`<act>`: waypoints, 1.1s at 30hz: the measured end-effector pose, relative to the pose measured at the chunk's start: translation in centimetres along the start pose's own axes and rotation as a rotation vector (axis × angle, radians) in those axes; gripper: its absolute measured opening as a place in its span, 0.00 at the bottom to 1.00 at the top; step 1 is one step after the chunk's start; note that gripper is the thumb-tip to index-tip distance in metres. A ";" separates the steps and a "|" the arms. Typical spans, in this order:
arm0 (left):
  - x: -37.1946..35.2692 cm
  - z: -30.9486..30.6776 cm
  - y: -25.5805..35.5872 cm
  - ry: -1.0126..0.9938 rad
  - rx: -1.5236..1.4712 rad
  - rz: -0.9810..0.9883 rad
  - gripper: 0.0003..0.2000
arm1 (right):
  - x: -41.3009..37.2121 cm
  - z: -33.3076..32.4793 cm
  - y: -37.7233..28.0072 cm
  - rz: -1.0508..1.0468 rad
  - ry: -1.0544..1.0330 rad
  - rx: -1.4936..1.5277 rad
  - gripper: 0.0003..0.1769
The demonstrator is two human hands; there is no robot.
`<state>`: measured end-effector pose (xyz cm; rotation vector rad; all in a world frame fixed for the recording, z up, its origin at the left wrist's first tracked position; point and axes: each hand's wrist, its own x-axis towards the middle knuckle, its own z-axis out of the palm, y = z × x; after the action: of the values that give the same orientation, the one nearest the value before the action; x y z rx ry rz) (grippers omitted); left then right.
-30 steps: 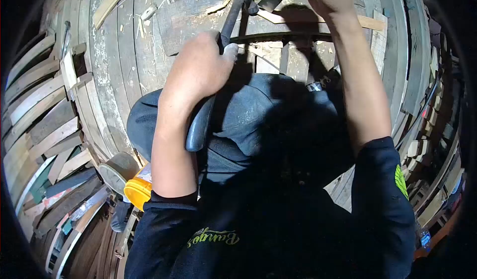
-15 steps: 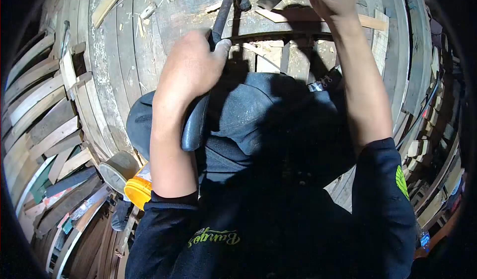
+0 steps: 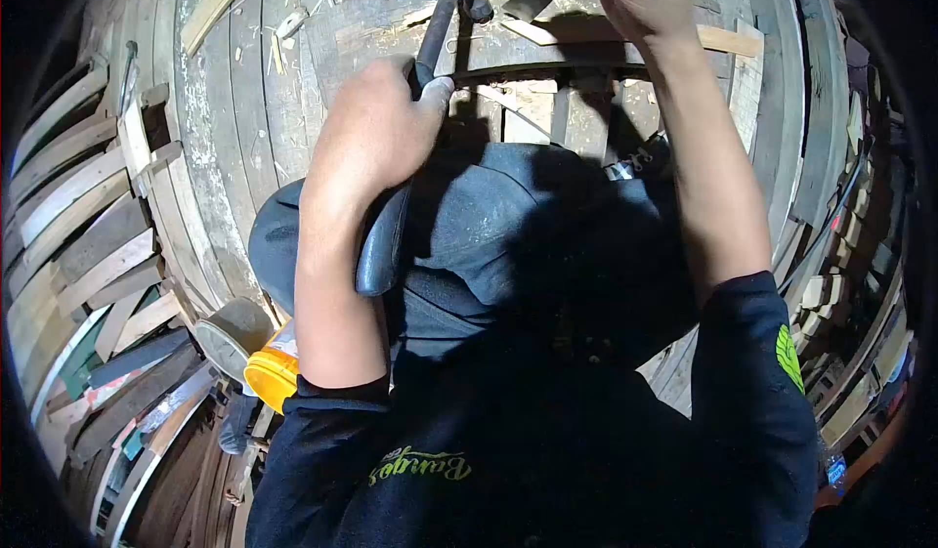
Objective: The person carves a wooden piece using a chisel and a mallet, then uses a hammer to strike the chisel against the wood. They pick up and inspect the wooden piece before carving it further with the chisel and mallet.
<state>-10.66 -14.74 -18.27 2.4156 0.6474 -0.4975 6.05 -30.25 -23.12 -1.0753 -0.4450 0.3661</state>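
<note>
one camera on the person's head looks forward and down, close over the lap, at the left hand, right hand and boards.

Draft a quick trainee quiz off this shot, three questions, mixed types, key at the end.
1. Multiple choice: What is the left hand holding?
A) a paintbrush
B) a hammer
C) a saw

2. True or false: The yellow container is on the person's left side, near the left arm.

3. Short answer: Which end of the hammer is nearer the person's chest, the head or the grip?

Key: 1. B; 2. True; 3. The grip
</note>
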 end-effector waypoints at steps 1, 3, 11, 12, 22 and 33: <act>0.0 0.0 0.0 0.002 -0.003 -0.003 0.19 | -0.3 0.7 -0.5 -0.018 0.044 -0.039 0.06; -0.2 -0.2 0.3 0.011 0.029 -0.002 0.19 | -0.4 1.0 -0.6 -0.034 0.088 -0.079 0.06; 0.2 0.2 -0.4 0.002 -0.015 -0.015 0.18 | -0.6 0.9 -0.5 -0.112 0.074 -0.109 0.08; 0.3 0.2 -0.4 0.003 -0.011 0.007 0.18 | -0.8 1.2 -1.2 -0.072 0.079 -0.133 0.08; 0.1 0.1 -0.1 0.004 -0.001 0.013 0.18 | -0.8 0.8 -1.2 0.000 0.049 -0.179 0.11; 0.0 -0.1 0.1 -0.008 0.029 -0.007 0.19 | -0.8 0.6 -0.9 -0.056 0.054 -0.267 0.12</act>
<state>-10.55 -14.78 -18.17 2.4381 0.6497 -0.5220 5.14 -30.59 -22.19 -1.3259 -0.4843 0.2310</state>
